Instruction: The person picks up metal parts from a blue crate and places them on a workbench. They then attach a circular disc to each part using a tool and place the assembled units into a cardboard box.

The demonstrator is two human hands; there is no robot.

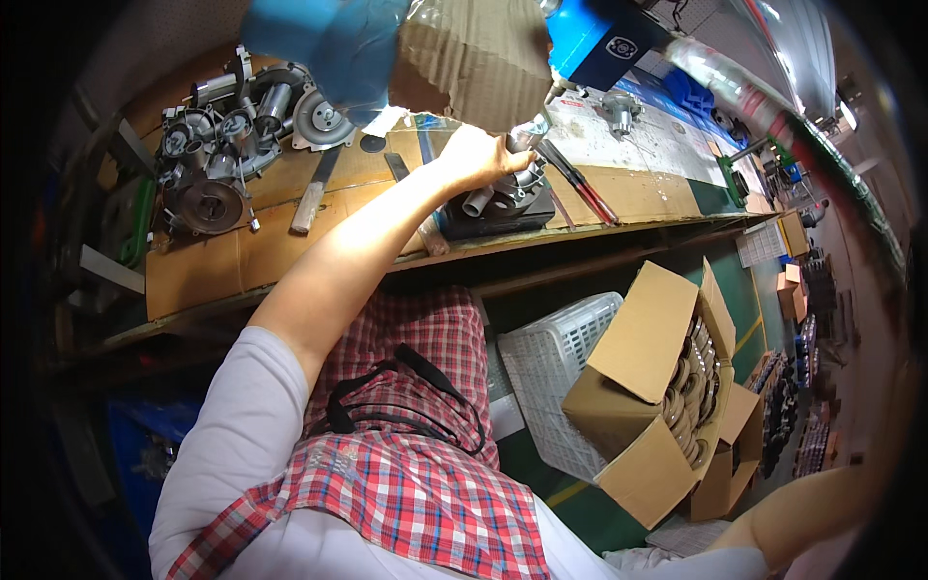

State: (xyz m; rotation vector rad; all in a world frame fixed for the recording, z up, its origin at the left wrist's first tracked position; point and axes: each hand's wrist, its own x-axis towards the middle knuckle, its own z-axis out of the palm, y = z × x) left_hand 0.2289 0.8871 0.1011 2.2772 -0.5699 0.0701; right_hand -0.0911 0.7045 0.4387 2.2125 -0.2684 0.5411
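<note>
My left hand (476,158) reaches over the workbench, its fingers and thumb closed on the top of a metal motor housing (510,198). That housing has a round body and a short pipe stub, and it rests on a black block (498,225) near the bench's front edge. Part of it is hidden under the hand. My right arm (807,512) stretches out to the right, and its hand lies outside the picture. Left of the left hand, several similar metal housings (211,206) are heaped on the bench.
Cardboard and blue tape wrap a fixture (474,58) above the hand, beside a blue machine (601,43). Flat tools (314,193) and red-handled tools (585,188) lie on the bench. Below right, an open carton (628,338) of round metal parts leans by a white plastic basket (546,387).
</note>
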